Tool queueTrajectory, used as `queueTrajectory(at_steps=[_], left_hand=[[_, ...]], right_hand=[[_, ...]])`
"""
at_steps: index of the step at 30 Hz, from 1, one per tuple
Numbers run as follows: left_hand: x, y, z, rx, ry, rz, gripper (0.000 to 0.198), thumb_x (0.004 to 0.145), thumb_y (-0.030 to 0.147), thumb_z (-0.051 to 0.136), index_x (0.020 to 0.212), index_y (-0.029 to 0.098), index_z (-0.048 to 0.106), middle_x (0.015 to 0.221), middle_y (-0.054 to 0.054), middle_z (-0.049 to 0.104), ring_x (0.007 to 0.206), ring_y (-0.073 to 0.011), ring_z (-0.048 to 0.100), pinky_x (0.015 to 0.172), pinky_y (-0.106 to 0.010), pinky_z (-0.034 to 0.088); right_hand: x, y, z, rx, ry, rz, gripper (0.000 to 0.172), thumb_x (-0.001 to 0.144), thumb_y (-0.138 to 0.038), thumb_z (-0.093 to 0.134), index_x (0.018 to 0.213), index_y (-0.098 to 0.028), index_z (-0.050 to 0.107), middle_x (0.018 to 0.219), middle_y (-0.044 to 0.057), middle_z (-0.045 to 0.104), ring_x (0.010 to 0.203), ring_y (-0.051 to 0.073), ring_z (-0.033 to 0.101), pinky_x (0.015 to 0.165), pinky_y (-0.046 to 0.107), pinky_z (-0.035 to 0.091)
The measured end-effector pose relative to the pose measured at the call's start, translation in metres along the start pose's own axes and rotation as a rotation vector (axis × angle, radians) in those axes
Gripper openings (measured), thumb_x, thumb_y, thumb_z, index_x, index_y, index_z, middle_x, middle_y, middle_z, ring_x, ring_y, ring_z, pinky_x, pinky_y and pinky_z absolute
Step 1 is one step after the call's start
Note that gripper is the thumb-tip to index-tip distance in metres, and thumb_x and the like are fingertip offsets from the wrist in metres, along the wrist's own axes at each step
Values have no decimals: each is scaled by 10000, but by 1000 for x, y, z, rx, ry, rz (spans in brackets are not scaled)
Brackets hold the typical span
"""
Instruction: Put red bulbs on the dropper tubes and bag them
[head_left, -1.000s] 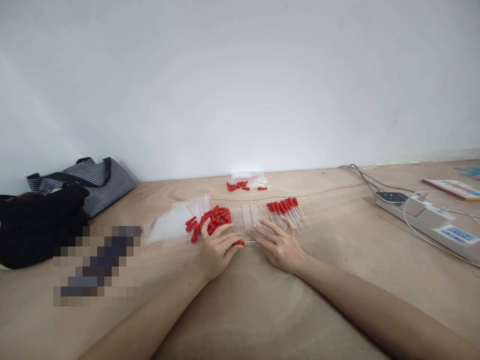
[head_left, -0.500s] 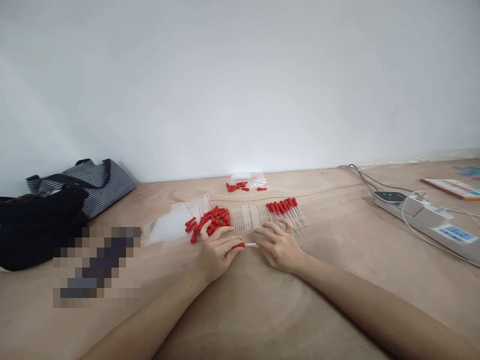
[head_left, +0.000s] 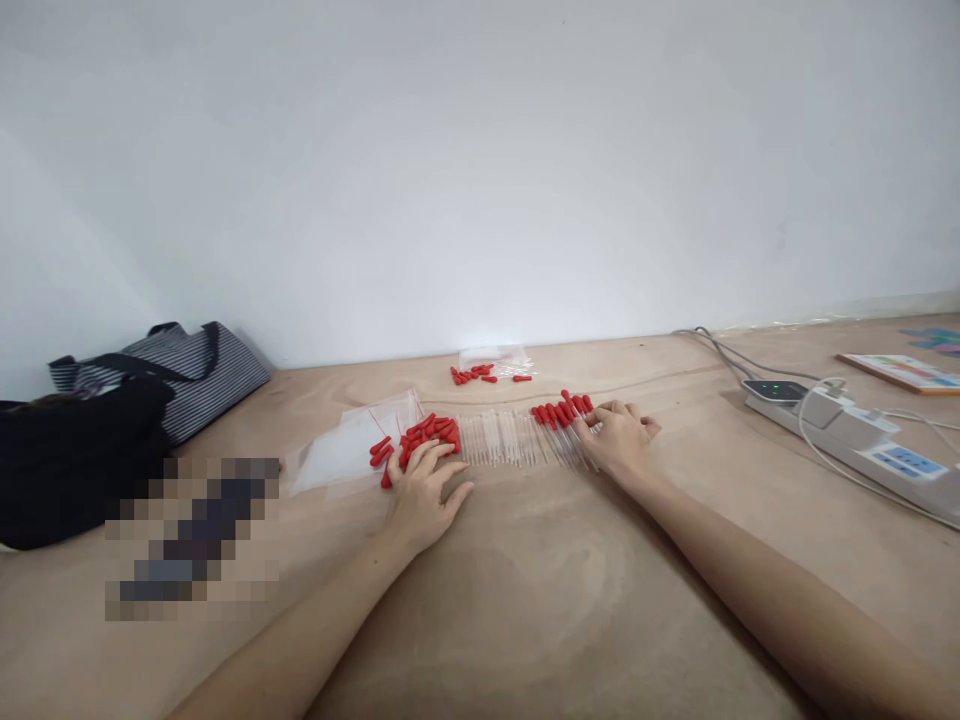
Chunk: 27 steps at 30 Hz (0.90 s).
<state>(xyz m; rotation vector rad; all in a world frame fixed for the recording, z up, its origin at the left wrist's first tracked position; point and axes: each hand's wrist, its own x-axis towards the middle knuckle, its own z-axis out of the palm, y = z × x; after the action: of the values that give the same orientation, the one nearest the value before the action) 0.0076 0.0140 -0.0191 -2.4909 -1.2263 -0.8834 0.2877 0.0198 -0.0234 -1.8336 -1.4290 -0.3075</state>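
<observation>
My left hand (head_left: 422, 492) lies flat on the wooden table (head_left: 525, 600) with its fingers spread, the fingertips touching a pile of loose red rubber bulbs (head_left: 429, 434). To the right of the pile lies a row of clear glass tubes (head_left: 504, 440). Further right is a group of droppers with red bulbs fitted (head_left: 561, 412). My right hand (head_left: 619, 436) rests at the right end of that group, fingers curled together on a dropper whose red bulb points up and left.
Clear plastic bags (head_left: 352, 445) lie left of the pile. A small bag with more red bulbs (head_left: 491, 366) sits near the wall. A striped bag (head_left: 176, 372) and black bag (head_left: 71, 455) are at left; a power strip (head_left: 855, 430) with cables and a booklet (head_left: 896, 370) at right.
The dropper held between both hands near the table's middle has gone with my right hand up and right to the finished group. My left hand let go and spread onto the loose bulbs.
</observation>
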Motion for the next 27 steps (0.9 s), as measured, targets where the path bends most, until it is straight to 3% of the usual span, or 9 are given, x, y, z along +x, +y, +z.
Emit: queueTrajectory(at_steps=[8, 12, 15, 19, 22, 27], left_hand=[[3, 4, -4, 6, -96, -67, 126, 745, 311, 552, 820, 249, 632, 1058, -62, 598, 1062, -274, 467, 925, -579, 152], [4, 4, -5, 16, -115, -87, 135, 747, 316, 546, 838, 257, 628, 1074, -56, 591, 1079, -272, 451, 929, -572, 143], [3, 4, -4, 27, -92, -97, 130, 743, 315, 551, 835, 259, 623, 1057, -49, 594, 1079, -270, 450, 931, -563, 143], [4, 1, -1, 69, -14, -137, 115, 730, 314, 564, 799, 239, 618, 1042, -61, 592, 1059, -269, 460, 927, -538, 168], [5, -4, 2, 112, 55, -179, 107, 717, 311, 576, 782, 233, 609, 1032, -70, 586, 1039, -266, 465, 919, -518, 192], [10, -8, 6, 156, 89, -220, 124, 715, 314, 581, 807, 233, 596, 1058, -76, 569, 1046, -264, 449, 912, -499, 207]], right_hand=[[1, -6, -1, -101, -250, 145, 282, 723, -376, 470, 563, -188, 607, 802, 78, 586, 872, 238, 456, 790, 422, 225], [2, -7, 1, -124, -286, 170, 306, 726, -428, 469, 589, -190, 603, 809, 71, 576, 881, 240, 452, 795, 418, 219], [-1, -9, 2, -89, -237, 125, 310, 714, -457, 493, 603, -187, 594, 810, 61, 566, 871, 230, 449, 790, 407, 220], [-9, -22, 5, -36, -214, -53, 268, 731, -428, 498, 651, -203, 618, 856, 49, 553, 883, 212, 437, 790, 395, 212], [-12, -35, 10, -89, -265, -121, 235, 732, -394, 501, 692, -211, 643, 884, 67, 547, 907, 229, 422, 790, 408, 214], [-5, -51, 14, -260, -403, -87, 236, 737, -295, 463, 750, -166, 660, 970, 140, 537, 972, 288, 391, 794, 435, 222]])
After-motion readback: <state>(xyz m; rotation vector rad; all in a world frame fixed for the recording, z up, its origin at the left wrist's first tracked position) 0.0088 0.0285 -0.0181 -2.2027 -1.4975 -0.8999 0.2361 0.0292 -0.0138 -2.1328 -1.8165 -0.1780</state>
